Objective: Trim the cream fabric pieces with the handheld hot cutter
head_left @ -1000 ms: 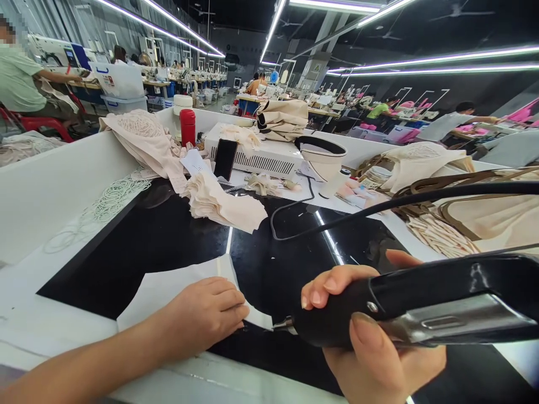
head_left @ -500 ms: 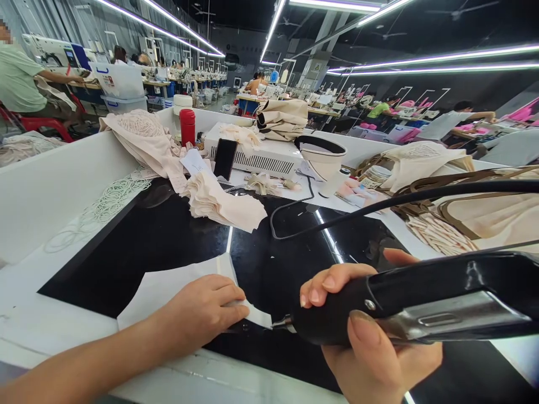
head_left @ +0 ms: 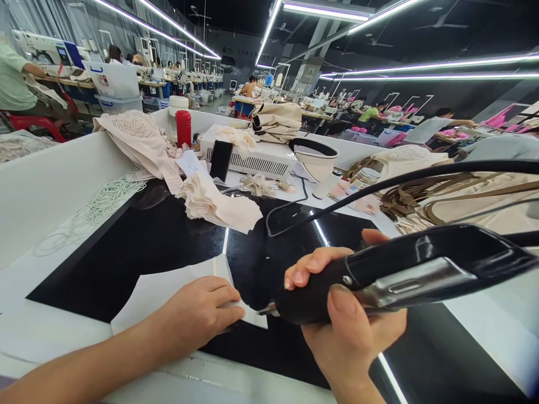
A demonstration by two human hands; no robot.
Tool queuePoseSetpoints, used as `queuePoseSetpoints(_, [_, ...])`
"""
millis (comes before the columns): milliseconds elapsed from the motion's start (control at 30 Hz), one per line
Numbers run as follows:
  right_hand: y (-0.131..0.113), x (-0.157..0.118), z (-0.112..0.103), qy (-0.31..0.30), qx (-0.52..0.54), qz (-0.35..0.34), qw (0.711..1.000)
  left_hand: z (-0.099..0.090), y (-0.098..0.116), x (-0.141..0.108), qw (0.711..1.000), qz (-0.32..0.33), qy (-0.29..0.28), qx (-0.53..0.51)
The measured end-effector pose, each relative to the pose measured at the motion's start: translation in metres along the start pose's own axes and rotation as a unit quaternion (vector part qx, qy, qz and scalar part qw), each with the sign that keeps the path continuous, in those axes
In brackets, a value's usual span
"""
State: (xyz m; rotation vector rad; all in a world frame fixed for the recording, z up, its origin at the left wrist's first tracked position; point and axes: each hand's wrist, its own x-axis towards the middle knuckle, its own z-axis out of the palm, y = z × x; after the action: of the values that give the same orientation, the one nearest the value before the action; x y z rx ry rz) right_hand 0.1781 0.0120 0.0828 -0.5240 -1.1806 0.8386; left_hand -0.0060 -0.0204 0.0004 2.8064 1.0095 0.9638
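Observation:
A white cut fabric piece (head_left: 164, 289) lies flat on the glossy black board (head_left: 105, 247). Fingers bent together, my left hand (head_left: 206, 311) presses on its right part, and something small under the fingertips is hard to make out. In my right hand (head_left: 349, 320) is a black handheld tool (head_left: 404, 269) with a metal side plate and a cable. Its narrow metal tip touches or hovers just over the fabric's right end; contact cannot be told. Beyond my hands, a stack of beige fabric pieces (head_left: 219, 205) rests on the board.
Pale cord (head_left: 105, 202) lies at the left. Behind the board stand a red bottle (head_left: 183, 128), a phone (head_left: 220, 160), a white vented box (head_left: 252, 157) and a round beige container (head_left: 314, 160). Brown-edged fabric (head_left: 463, 196) is heaped at the right. Other people sit at distant sewing tables.
My right hand and the tool have moved left and slightly up, and the tip now lies further in over the fabric's right end. My left hand stays on the fabric. The view has shifted slightly.

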Motion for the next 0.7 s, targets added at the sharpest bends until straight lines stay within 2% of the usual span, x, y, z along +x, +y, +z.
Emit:
queuePoseSetpoints(300, [0.0084,-0.0021,0.0011,-0.025,0.018,0.004,1.000,0.0024,0.0085,0.0044,1.000,-0.007,-0.025,-0.007])
queuePoseSetpoints(700, [0.0045,-0.0003,-0.0030,-0.012,0.006,-0.003,1.000,0.0021,0.0040,0.0019,1.000,-0.006,-0.006,-0.001])
